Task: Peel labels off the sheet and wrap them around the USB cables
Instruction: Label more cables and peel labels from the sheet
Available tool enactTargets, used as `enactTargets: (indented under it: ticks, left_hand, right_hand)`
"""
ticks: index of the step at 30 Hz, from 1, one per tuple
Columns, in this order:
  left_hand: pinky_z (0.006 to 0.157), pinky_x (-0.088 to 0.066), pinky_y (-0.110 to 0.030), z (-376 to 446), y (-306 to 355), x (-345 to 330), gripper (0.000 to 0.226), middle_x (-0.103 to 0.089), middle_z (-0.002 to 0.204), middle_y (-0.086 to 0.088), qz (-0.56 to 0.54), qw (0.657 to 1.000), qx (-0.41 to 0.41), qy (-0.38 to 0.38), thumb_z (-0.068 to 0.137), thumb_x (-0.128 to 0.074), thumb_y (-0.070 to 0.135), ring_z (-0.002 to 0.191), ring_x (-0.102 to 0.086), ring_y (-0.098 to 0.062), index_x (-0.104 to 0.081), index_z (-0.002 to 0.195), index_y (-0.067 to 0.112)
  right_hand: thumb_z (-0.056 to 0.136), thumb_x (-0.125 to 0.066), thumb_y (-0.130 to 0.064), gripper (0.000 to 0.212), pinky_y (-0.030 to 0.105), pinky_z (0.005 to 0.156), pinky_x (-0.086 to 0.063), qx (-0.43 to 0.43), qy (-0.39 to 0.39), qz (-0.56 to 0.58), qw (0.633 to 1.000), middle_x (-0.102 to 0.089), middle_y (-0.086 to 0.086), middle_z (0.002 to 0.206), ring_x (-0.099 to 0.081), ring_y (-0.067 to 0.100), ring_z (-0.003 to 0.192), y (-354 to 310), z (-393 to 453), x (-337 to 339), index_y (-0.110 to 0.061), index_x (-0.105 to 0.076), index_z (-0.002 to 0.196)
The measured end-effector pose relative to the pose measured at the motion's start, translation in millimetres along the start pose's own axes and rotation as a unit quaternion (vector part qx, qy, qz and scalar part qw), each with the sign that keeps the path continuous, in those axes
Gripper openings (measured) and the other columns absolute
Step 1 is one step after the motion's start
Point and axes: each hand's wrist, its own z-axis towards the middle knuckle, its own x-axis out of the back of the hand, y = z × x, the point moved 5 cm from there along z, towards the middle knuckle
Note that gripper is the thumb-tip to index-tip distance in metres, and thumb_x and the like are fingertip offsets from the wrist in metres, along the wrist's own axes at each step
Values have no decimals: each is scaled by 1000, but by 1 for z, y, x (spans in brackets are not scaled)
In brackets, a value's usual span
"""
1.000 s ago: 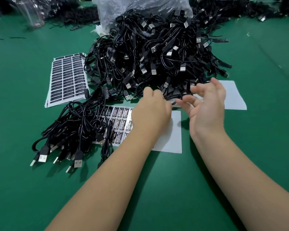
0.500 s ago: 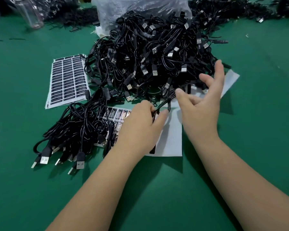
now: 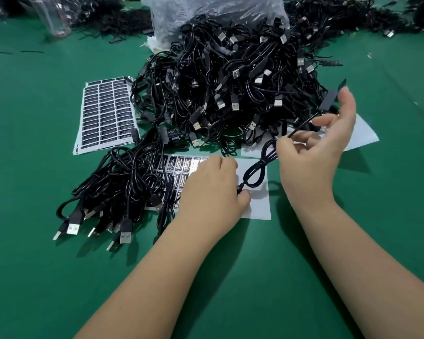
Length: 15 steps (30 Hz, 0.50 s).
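Observation:
One black USB cable [image 3: 255, 172] is stretched in loops between my hands, over the partly used label sheet [image 3: 257, 209]. My left hand [image 3: 213, 192] lies on that sheet and pinches the cable's near end at the thumb. My right hand [image 3: 313, 155] is raised to the right; thumb and forefinger pinch the cable higher up, the other fingers spread. The cable's far end [image 3: 328, 101] sticks up past the right fingers. Remaining black labels [image 3: 179, 167] show left of my left hand.
A big heap of unlabelled cables [image 3: 230, 81] spills from a plastic bag [image 3: 206, 11] behind my hands. A smaller bundle of cables [image 3: 123, 182] lies at the left. A full label sheet [image 3: 105, 113] lies further left, a bare backing sheet [image 3: 360, 135] at the right, all on a green table [image 3: 230, 277].
Both hands drew one cable out of the heap towards me. My left hand came down onto the label sheet with the cable's end; my right hand now pinches the cable.

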Motion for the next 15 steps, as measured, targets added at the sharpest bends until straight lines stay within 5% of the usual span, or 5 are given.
enactTargets:
  ticks: [6,9,11,15]
  left_hand:
    - [93,-36,-31,0,-1,0,59,-46,127,2,24,1000,-8,-10,84,-54,54,115,-44,-19,-42,133,22]
    - [99,-34,-23,-5,1,5,82,-43,133,11,-106,993,-34,-47,70,-63,66,122,-38,-8,-37,139,31]
    - [92,-37,-9,-5,3,10,86,-44,133,18,-271,958,-7,-93,63,-69,66,119,-40,2,-39,138,37]
    - [78,-53,-26,9,-8,9,27,-69,102,13,-551,814,167,-79,77,-58,36,99,-64,-12,-62,104,36]
  right_hand:
    - [72,-53,1,82,13,63,-41,9,-19,-3,1000,-34,0,107,-42,4,65,-3,-1,-2,-32,-20,140]
    - [74,-55,3,86,13,63,-42,5,-65,8,998,-35,1,107,-46,4,64,-8,-4,-6,-33,-18,142]
    - [73,-56,3,88,13,63,-43,7,-99,24,995,-36,-1,106,-49,4,63,-13,-8,-11,-42,-17,138]
    - [71,-61,3,94,16,66,-48,12,-189,45,981,-41,-7,104,-57,6,63,-20,-24,-23,-50,-15,134]
